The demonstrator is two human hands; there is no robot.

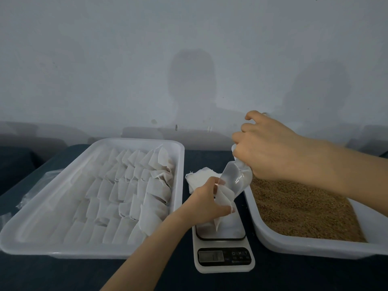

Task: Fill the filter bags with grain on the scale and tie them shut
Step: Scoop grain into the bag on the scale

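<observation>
Now the left hand (206, 203) pinches a filter bag (224, 196) open over the scale (223, 267); the right hand (270, 150), fingers (243, 128) clamped round a clear scoop (237, 177), tilts its mouth down into the bag.

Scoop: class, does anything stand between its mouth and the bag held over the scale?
Nothing visible does. The right hand tips the scoop so its mouth is right at the open top of the bag, which the left hand pinches above the scale. The spare bags lie behind, out of the way.
</observation>
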